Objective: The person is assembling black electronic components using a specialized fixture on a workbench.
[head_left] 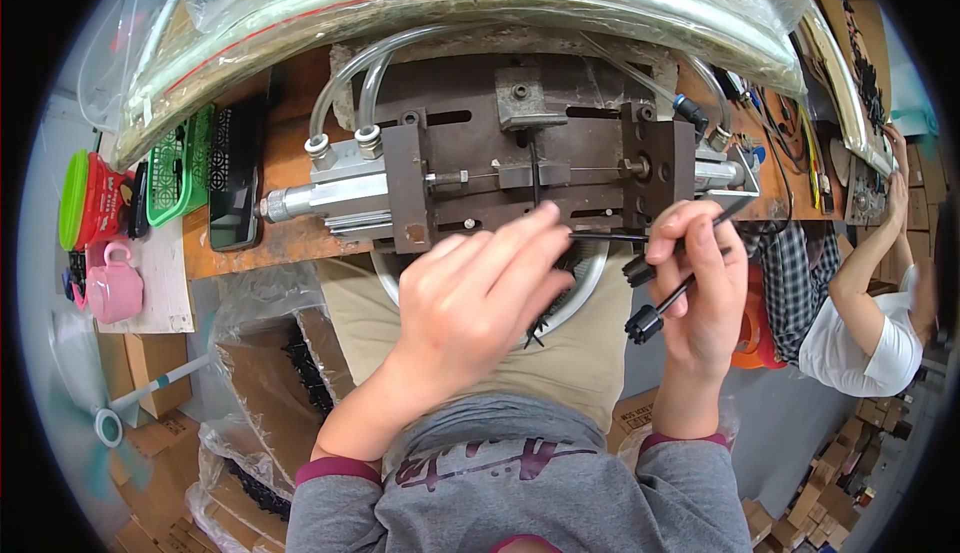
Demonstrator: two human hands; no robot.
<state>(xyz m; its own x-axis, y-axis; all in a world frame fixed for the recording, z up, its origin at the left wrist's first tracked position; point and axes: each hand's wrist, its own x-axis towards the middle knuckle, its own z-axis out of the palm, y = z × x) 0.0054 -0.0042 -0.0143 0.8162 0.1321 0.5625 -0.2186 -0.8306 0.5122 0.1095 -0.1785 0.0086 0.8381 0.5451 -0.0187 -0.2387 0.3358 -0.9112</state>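
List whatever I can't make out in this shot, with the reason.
All in the head view:
- Left hand: fingertips blurred; any grip unclear.
- Black pieces: partly hidden by the right hand.
- Fan: blades blurred.
- Black bits in the cardboard box: too small to tell apart.

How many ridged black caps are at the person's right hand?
2: one cap left of the right hand, another cap lower in the picture. Others may be hidden.
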